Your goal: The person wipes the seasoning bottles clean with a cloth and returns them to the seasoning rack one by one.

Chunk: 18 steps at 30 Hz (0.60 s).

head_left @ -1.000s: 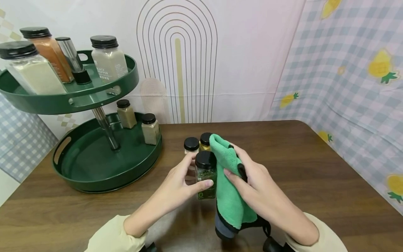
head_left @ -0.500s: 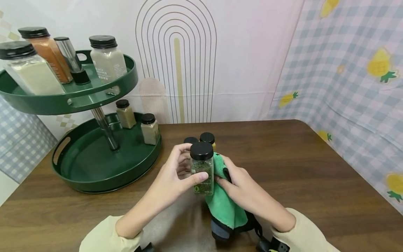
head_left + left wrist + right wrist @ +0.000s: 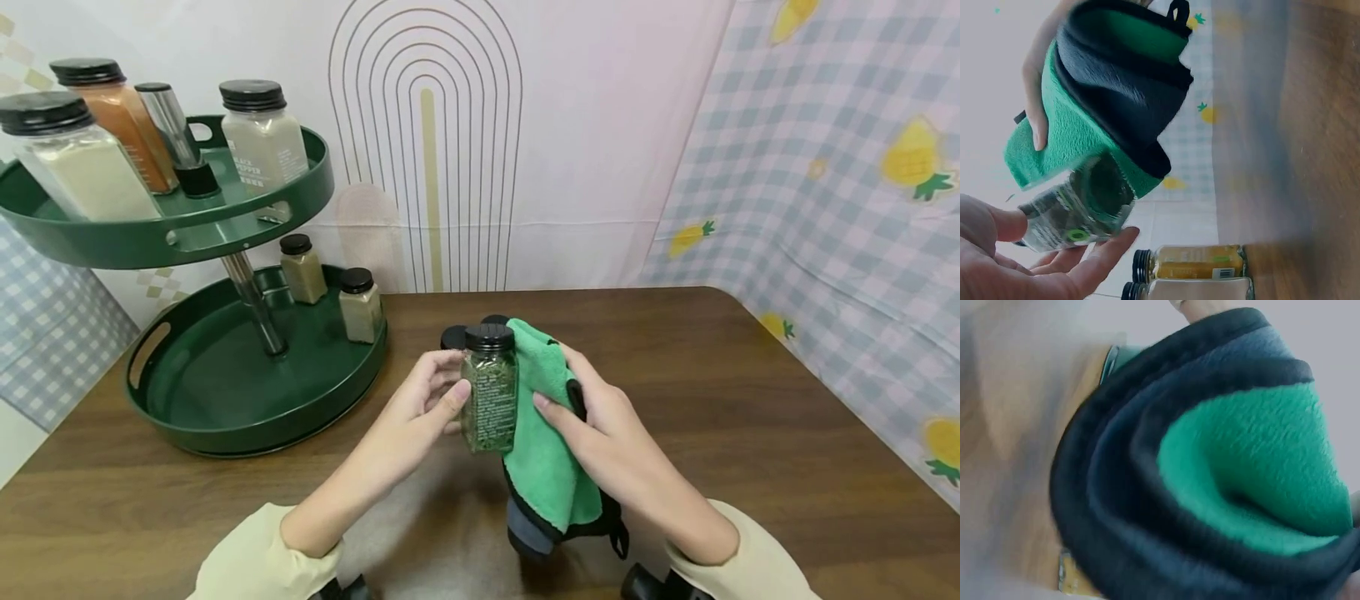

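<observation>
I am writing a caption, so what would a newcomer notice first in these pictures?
In the head view, the bright green cloth in the right hand probably comes first, near the middle, beside the jar in the left hand. Next is likely the dark green two-level stand on the left, with jars on both levels.

"Is that jar glass?"
"Looks so: clear and shiny, under a black lid with a soft sheen."
"And the cloth?"
"Fuzzy, matt green fabric with dark fabric edging."
"The lower tray?"
"Smooth, glossy green, around a polished metal post."
"And the table?"
"Brown wood grain, lightly glossy."
</observation>
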Motion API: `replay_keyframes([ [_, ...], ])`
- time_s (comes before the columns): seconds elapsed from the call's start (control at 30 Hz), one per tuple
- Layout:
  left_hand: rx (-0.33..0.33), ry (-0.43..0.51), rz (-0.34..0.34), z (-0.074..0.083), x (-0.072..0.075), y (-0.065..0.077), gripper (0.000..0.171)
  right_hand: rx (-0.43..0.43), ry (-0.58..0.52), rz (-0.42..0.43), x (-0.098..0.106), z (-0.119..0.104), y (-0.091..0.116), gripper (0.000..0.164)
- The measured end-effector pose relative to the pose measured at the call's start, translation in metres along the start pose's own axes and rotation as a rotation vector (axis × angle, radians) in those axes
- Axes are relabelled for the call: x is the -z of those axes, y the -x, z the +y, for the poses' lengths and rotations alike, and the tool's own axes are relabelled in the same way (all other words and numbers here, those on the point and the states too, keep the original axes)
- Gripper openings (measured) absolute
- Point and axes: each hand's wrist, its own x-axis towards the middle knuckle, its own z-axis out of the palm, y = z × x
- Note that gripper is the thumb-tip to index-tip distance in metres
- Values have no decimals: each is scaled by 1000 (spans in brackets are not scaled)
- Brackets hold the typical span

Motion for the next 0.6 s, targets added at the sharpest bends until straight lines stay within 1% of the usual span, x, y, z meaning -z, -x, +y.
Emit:
replay_keyframes([
  [0.03,6,13,-5,0,-1,0,39,8,14,13,0,0,0,50],
  [0.1,-5,-4,-28,0,-3,1,40,18,34,30,0,-1,1,49],
  [0.23,-34,-108,-65,0,-4,3,52,44,33,44,-1,-1,2,49],
  [0.33,-39,-126,-47,-1,-4,3,56,94,52,39,-5,1,2,51],
  [0.4,-43,-105,-27,-1,-4,2,54,113,74,19,-10,4,1,53],
  [0.47,-59,-86,-15,0,-3,2,51,107,96,-24,-14,8,-1,55],
  [0.6,-95,-70,-12,3,-1,2,48,61,97,-118,-20,13,-5,53],
])
